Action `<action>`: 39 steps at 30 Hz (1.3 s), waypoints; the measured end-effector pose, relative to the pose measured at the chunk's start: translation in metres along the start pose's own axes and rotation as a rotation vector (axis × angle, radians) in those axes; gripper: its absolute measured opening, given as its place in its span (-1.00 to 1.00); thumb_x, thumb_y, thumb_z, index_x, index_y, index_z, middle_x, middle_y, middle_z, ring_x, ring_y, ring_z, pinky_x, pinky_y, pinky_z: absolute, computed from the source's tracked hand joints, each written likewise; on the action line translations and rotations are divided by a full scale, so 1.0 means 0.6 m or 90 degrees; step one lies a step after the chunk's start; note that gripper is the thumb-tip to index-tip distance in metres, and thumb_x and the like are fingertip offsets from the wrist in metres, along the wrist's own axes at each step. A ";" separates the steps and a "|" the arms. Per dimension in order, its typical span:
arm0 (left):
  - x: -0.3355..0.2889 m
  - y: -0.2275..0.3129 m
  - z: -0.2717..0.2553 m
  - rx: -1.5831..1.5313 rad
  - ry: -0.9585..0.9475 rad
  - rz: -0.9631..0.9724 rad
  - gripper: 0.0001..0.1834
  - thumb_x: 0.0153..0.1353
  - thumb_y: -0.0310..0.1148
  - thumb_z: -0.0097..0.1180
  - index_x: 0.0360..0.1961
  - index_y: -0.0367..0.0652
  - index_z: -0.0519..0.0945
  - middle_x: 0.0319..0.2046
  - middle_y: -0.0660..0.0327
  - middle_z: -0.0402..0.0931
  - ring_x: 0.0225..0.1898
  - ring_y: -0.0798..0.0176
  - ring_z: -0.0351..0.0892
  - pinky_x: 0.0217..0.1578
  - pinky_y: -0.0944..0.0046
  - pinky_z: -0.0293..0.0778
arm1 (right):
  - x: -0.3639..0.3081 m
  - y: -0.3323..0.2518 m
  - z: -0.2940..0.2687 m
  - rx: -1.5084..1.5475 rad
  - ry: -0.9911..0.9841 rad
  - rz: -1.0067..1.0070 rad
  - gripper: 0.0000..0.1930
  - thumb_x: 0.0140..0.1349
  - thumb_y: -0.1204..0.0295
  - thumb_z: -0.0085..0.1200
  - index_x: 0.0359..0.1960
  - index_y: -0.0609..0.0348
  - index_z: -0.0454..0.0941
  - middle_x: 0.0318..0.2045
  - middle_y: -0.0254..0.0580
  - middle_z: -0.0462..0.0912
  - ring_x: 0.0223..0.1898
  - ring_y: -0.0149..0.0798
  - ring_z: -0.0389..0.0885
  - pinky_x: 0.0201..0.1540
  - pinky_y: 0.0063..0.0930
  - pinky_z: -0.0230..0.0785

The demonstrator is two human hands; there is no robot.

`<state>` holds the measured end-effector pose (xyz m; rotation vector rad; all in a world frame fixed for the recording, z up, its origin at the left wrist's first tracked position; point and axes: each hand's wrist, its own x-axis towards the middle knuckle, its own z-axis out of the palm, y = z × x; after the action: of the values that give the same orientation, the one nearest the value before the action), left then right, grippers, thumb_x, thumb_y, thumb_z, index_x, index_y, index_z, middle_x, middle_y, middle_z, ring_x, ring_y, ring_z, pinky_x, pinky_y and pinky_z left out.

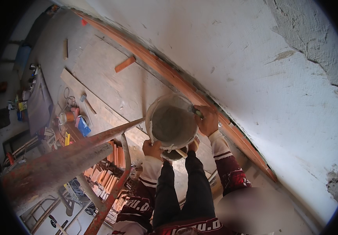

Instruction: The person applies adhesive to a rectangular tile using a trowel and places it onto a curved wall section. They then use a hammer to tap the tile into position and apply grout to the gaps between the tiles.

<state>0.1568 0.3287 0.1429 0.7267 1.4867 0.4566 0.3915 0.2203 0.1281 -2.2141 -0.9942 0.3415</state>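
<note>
A round bucket [150, 122], crusted with grey and holding wet grey mortar [171, 122], is in front of me above my legs. My left hand [152, 149] is closed on its near-left rim. At the right side of the rim my right hand [207, 120] is wrapped round the handle of a tool [196, 112], dark with a greenish part. The tool's working end is hard to make out against the rim. Just under the bucket's near edge, a pale stick [182, 153] lies over a second, smaller container [172, 155], partly hidden.
A rough whitish plastered wall [247, 74] rises at my right, with a reddish ledge [169, 72] along it. Rusty scaffold pipes [71, 156] cross at the left. Far below are a long plank [94, 98], a hammer [87, 102] and stacked red bricks [104, 180].
</note>
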 end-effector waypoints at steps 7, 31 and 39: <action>-0.029 -0.029 -0.048 0.060 0.013 -0.006 -0.74 -0.06 -0.56 0.16 -0.31 -0.25 0.40 -0.38 0.17 0.44 -0.47 0.31 0.49 -0.60 0.35 0.44 | 0.130 -0.043 0.055 0.058 0.067 0.062 -0.65 0.11 0.33 0.17 -0.04 0.10 0.62 -0.14 -0.04 0.68 -0.08 0.09 0.61 -0.01 -0.11 0.41; -0.164 -0.256 -0.294 0.106 0.096 -0.183 -0.67 -0.13 -0.53 0.20 -0.28 -0.38 0.45 -0.39 0.14 0.45 -0.48 0.27 0.48 -0.55 0.26 0.48 | 0.342 -0.107 0.159 0.194 0.061 0.147 -0.61 0.22 0.19 -0.04 -0.38 0.33 0.65 -0.35 0.26 0.63 -0.24 0.30 0.58 -0.10 0.02 0.39; -0.160 -0.177 -0.243 0.141 0.134 -0.135 -0.72 -0.12 -0.49 0.18 -0.35 -0.31 0.39 -0.38 0.16 0.40 -0.45 0.28 0.41 -0.56 0.26 0.41 | 0.327 -0.109 0.147 0.177 0.068 0.133 -0.62 0.24 0.19 -0.06 -0.32 0.29 0.65 -0.32 0.24 0.63 -0.24 0.30 0.58 -0.10 0.04 0.40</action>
<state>-0.0092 0.2097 0.1497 0.6989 1.8113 0.2129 0.4450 0.4381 0.1144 -2.0600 -0.6185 0.4223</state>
